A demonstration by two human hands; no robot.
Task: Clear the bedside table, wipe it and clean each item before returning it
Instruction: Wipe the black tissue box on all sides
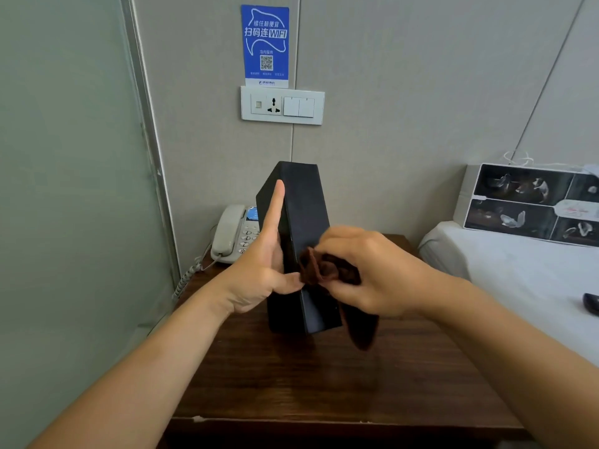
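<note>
Gripping is shared between both hands: the left hand (264, 273) steadies the black box (299, 241) with its index finger laid straight up the left face and its thumb pressed on the near edge, fingers otherwise hidden behind the box; the right hand (366, 273) has its fingers curled round a bunched brown cloth (327, 270), pressed to the box's right face, with a loose tail hanging below the wrist.

Position: the box is held upright, tilted slightly, over the middle of the bedside table (324, 384); whether its lower end rests on the wood or hangs just above it cannot be told.

Step in hand, as judged: wiping this item before it goes back.

Recommendations: keep the left thumb and finger braced so the box does not twist under the cloth; draw the cloth in long strokes from top to bottom on each face; turn the box to reach the hidden faces and both ends; gather the hanging tail so it does not drag on the table.

Noted: a grey telephone (231, 234) stands at the far left of the table, behind the box; a bed (518, 270) lies to the right.
</note>
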